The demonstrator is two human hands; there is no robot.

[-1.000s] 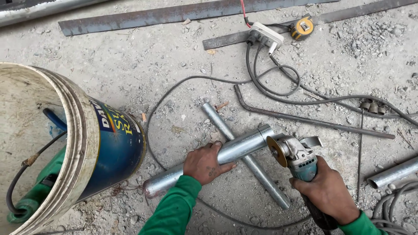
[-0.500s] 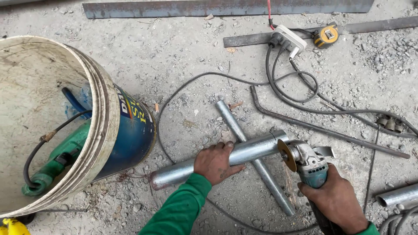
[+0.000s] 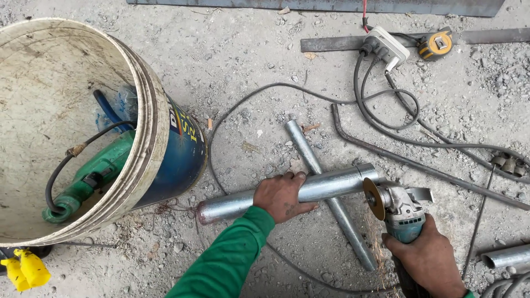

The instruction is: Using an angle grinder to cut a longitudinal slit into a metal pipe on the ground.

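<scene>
Left hand [image 3: 282, 194] clamped down over the thick galvanized pipe [image 3: 309, 189], fingers wrapped across the top, pinning it where it crosses a thinner pipe [image 3: 329, 193] lying underneath on the concrete floor [image 3: 248, 49]. Right hand [image 3: 426, 259] closed tight around the body of a teal angle grinder [image 3: 402, 212], disc [image 3: 374, 199] pressed right at the right-hand end of the thick pipe, a few sparks showing just below the disc. Green sleeve [image 3: 232, 259] on the left arm.

Off to the left, a big tipped-over bucket [image 3: 160, 143], white inside and blue outside, with a green power drill [image 3: 91, 179] and its cord sitting in it. Far side: white power strip [image 3: 386, 48] with black cables [image 3: 386, 105] looping away, yellow tape measure [image 3: 436, 45] just beside it, flat steel bar [image 3: 331, 43] under both. Bent rebar [image 3: 419, 165] running off to the right, another pipe end [image 3: 505, 256] poking in near the right edge. Something yellow [image 3: 25, 270] down at the near-left corner, can't tell what.
</scene>
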